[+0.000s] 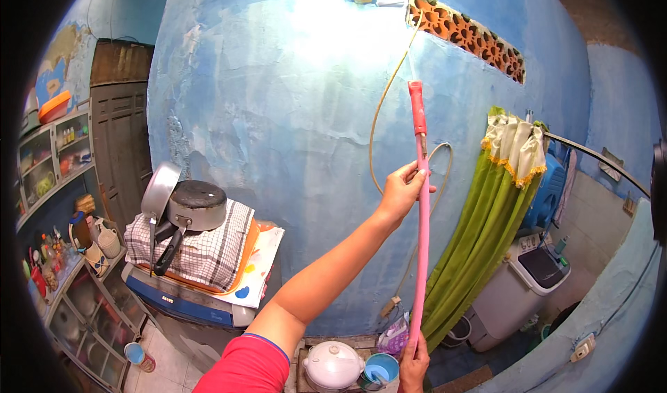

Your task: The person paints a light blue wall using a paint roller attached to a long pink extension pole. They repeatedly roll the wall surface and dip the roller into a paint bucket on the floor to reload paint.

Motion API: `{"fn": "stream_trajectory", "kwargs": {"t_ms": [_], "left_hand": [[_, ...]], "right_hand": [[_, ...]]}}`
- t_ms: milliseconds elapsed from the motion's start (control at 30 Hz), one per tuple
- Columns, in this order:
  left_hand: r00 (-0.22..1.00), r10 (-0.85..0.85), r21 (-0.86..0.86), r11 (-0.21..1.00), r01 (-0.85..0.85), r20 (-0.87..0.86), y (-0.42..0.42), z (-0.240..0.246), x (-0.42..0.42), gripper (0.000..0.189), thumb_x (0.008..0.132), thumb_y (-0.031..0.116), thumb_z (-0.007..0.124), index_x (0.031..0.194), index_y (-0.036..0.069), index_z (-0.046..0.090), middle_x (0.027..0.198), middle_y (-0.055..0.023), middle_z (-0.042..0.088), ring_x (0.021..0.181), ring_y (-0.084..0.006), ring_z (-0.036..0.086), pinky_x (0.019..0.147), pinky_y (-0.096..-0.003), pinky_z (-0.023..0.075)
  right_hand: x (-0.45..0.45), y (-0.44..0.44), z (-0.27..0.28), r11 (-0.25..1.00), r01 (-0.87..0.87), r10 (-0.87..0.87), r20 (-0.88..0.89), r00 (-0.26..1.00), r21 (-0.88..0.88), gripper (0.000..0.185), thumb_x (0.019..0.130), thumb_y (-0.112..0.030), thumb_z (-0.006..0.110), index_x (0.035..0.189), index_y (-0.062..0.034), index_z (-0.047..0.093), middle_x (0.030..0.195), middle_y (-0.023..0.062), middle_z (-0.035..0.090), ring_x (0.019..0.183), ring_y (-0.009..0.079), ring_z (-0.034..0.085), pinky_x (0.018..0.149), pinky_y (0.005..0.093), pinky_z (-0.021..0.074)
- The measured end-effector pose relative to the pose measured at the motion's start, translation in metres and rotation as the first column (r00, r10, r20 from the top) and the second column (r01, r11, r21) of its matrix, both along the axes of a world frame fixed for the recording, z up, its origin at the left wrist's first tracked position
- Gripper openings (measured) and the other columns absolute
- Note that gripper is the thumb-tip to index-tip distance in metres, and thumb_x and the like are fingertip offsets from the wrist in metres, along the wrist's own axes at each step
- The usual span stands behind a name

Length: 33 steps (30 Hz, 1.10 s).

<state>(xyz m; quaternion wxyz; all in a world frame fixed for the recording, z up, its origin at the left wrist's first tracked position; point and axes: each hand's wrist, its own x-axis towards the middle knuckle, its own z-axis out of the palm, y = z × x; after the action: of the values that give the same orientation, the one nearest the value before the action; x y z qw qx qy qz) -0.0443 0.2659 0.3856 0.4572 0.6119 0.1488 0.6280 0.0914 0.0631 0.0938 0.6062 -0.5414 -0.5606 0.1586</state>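
A long pink pole (422, 247) stands nearly upright in front of the blue wall. A red sleeve (417, 106) covers its upper end, and a thin pale strip shows just above that. My left hand (402, 191) grips the pole below the red part, with the arm stretched up and forward. Lower down, my right hand (414, 367) is wrapped around the pole near the bottom of the view. A yellowish electric cable (385, 96) hangs down the wall behind the pole and passes behind my left hand. The pole's lowest end is hidden.
Left, pots (197, 205) rest on a checkered cloth atop a Sanyo refrigerator (177, 296). A lidded white pot (333, 364) and a blue bucket (379, 368) stand below. Right are a green curtain (464, 257) and a washing machine (513, 294). Pierced orange vent blocks (464, 33) sit high up.
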Motion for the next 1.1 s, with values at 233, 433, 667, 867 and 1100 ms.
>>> {"fn": "stream_trajectory", "kwargs": {"t_ms": [233,433,667,867,1100], "left_hand": [[1.0,0.01,-0.003,1.0,-0.01,0.019,-0.006,-0.011,-0.015,0.047,0.098,0.024,0.054,0.136,-0.003,0.045,0.114,-0.0119,0.062,0.09,-0.0195,0.068,0.076,-0.0331,0.0557],[1.0,-0.018,-0.015,1.0,0.018,-0.003,0.003,-0.001,-0.001,0.047,0.098,0.024,0.053,0.137,-0.002,0.043,0.114,-0.0115,0.062,0.091,-0.0197,0.068,0.076,-0.0335,0.0555],[0.999,-0.03,0.022,0.999,0.03,0.017,0.005,0.0,0.013,0.047,0.098,0.023,0.053,0.137,-0.002,0.043,0.113,-0.0115,0.062,0.09,-0.0191,0.068,0.075,-0.0327,0.0555],[1.0,-0.007,0.013,1.0,0.007,0.025,0.001,-0.001,0.02,0.046,0.098,0.022,0.052,0.136,-0.003,0.044,0.111,-0.0113,0.062,0.088,-0.0191,0.068,0.074,-0.0323,0.0559],[0.998,-0.038,0.029,0.999,0.036,0.042,0.005,0.006,0.029,0.045,0.098,0.021,0.052,0.135,-0.005,0.044,0.109,-0.0118,0.062,0.086,-0.0187,0.068,0.071,-0.0316,0.0563]], "right_hand": [[-0.012,-0.008,0.004,0.997,0.005,-0.006,0.009,1.0,0.077,0.045,0.099,-0.036,0.05,0.126,-0.0015,0.057,0.105,0.0134,0.066,0.095,0.0193,0.061,0.083,0.0334,0.0485],[0.002,-0.004,0.015,0.989,0.099,-0.102,0.021,0.995,0.106,0.042,0.099,-0.034,0.05,0.124,-0.0014,0.058,0.104,0.0154,0.067,0.093,0.0215,0.062,0.082,0.0341,0.049],[0.02,-0.003,0.014,0.993,0.109,-0.109,-0.001,0.994,0.049,0.036,0.1,-0.022,0.051,0.126,0.0023,0.054,0.072,-0.0018,0.05,0.058,0.0062,0.043,0.05,0.0241,0.0353],[0.019,-0.017,0.037,0.994,0.105,-0.105,-0.014,0.994,-0.005,0.04,0.1,-0.03,0.049,0.125,0.0005,0.056,0.094,0.01,0.06,0.082,0.0169,0.055,0.072,0.031,0.0434],[0.031,0.001,0.015,0.994,0.096,-0.092,-0.075,0.993,0.045,0.034,0.101,-0.021,0.05,0.126,0.0008,0.055,0.068,-0.0027,0.047,0.055,0.0045,0.041,0.046,0.0231,0.0315]]}}
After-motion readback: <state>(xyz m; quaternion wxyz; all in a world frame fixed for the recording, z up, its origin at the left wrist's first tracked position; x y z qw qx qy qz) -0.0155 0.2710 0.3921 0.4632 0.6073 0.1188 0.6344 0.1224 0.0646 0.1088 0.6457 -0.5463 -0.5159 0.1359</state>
